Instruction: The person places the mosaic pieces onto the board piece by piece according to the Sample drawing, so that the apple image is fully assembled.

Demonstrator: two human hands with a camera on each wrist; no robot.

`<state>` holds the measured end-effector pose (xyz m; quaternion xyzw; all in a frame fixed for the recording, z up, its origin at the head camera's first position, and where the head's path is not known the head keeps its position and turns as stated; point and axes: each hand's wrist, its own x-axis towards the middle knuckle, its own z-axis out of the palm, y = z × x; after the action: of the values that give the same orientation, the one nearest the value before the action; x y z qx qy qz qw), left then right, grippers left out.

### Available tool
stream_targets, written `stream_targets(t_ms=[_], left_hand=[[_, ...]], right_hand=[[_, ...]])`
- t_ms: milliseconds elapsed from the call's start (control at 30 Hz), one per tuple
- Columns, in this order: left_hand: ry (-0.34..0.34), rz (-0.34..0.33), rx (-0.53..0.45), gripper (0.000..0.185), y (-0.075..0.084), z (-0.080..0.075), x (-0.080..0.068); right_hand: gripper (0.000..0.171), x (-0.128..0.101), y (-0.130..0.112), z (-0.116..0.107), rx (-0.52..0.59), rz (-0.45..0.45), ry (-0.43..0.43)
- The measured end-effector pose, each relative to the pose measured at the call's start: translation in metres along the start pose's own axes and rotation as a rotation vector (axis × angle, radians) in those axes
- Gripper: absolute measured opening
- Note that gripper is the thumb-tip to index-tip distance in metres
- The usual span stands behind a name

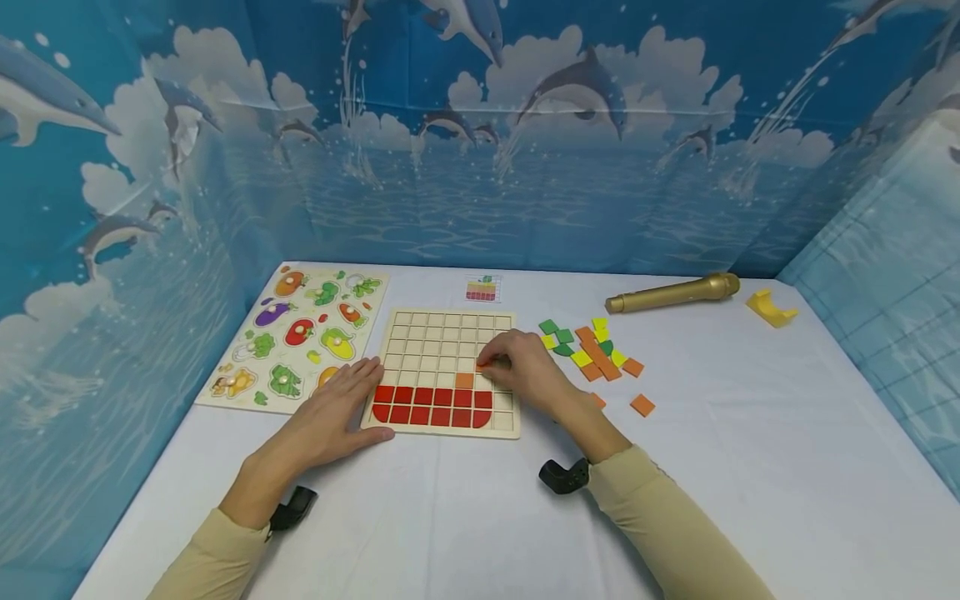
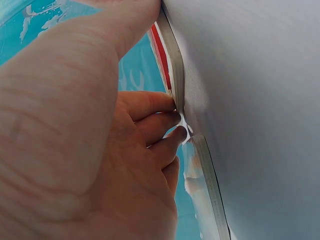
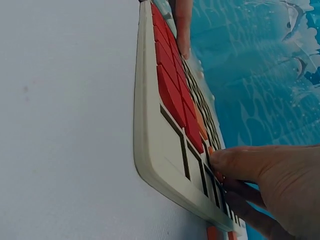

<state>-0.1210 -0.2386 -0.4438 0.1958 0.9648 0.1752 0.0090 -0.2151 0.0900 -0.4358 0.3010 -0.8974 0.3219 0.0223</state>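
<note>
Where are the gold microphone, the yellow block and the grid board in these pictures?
gold microphone [image 1: 672, 293], head view, middle of its barrel.
yellow block [image 1: 770, 307], head view, its top face near the table's far right corner.
grid board [image 1: 438, 337], head view, bare squares in its upper half.

White-covered table [image 1: 750, 467] carries a wooden grid board [image 1: 450, 333] at centre, with a vegetable peg puzzle [image 1: 300, 333] just beside it at 9 o'clock and a small picture card [image 1: 482, 289] at 12. Loose pile of green, yellow and orange tiles [image 1: 592, 350] lies at 3 o'clock of the board, two orange ones apart toward 4. Gold microphone [image 1: 672, 293] and a yellow block [image 1: 771, 307] sit out at 2 o'clock, well apart from the board.
</note>
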Motion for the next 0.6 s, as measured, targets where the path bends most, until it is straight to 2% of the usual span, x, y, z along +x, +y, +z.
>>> stream_targets(t_ms=[300,600], left_hand=[[0.003,0.002,-0.002,0.097,0.001,-0.001,-0.001],[0.000,0.001,-0.004,0.097,0.000,0.000,0.000]], right_hand=[[0.015,-0.011,0.006,-0.008,-0.026,0.041,0.032],[0.016,-0.022,0.026,-0.038,-0.018,0.161,0.073]])
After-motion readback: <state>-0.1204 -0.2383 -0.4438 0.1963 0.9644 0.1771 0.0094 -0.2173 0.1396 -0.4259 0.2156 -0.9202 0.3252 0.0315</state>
